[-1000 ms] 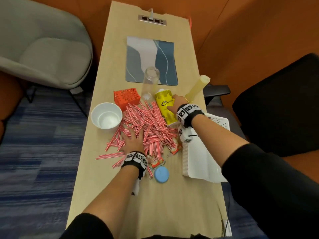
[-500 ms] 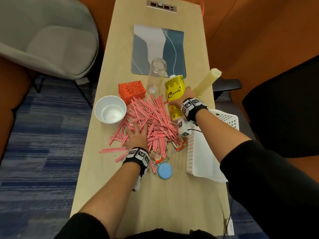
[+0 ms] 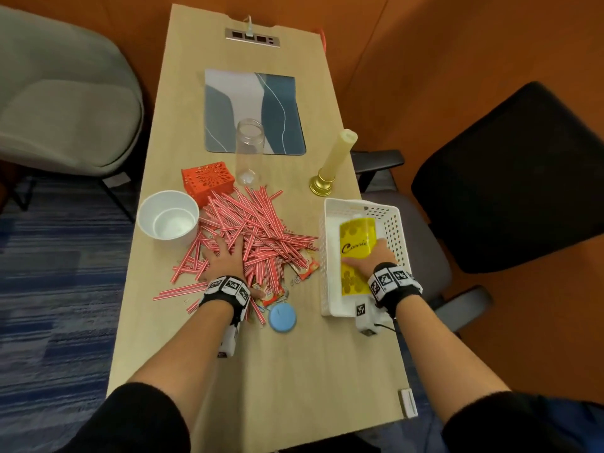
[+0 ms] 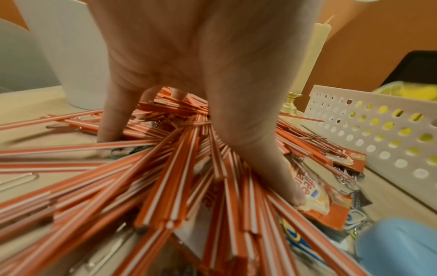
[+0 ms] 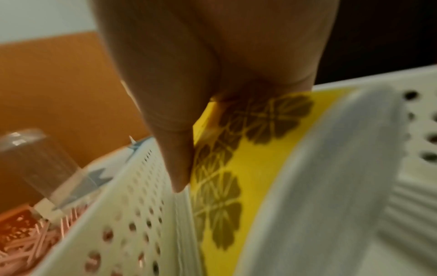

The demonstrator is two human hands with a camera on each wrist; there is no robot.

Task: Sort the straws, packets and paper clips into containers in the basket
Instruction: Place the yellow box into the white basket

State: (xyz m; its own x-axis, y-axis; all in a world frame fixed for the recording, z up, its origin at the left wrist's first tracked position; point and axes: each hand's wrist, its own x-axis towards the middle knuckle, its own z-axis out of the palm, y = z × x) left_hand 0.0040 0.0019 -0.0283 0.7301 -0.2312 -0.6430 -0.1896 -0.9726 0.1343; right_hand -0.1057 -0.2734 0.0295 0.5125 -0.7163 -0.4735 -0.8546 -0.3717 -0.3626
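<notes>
Two hands at work over one long wooden bench point(image 3: 294, 354). White perforated basket point(image 3: 390, 212) sits at the bench's right edge. Yellow cup point(image 3: 356, 243) is inside it, tilted; script on its side reads "Carrie", though the middle letters are unclear, with a darker flower print below. Right hand point(image 3: 371, 261) grips the cup, fingers point(image 5: 179, 158) clamped on its wall; the right wrist view shows the thumb against the yellow side, close to the basket wall.

Change from half a second ago: the cup was then upright on the bench beside the straws, held by the same hand; it is now in the basket. Left hand unchanged in place.

Straws point(image 3: 248, 237), red-and-white striped, lie in a loose heap at mid-bench. Left hand point(image 3: 225, 256) rests on the heap, fingers point(image 4: 111, 119) spread apart and pressing down. White bowl point(image 3: 168, 215) just left of the heap; orange box point(image 3: 207, 181) and clear jar point(image 3: 249, 152) behind it; candle point(image 3: 335, 161) upright near the right edge.

Packets point(image 4: 314, 194) lie under and beside the straws; one shows partial print, "…ffee mate". Blue lid point(image 3: 282, 317) near the left wrist. Paper clips point(image 4: 354, 220) scattered among the packets.
</notes>
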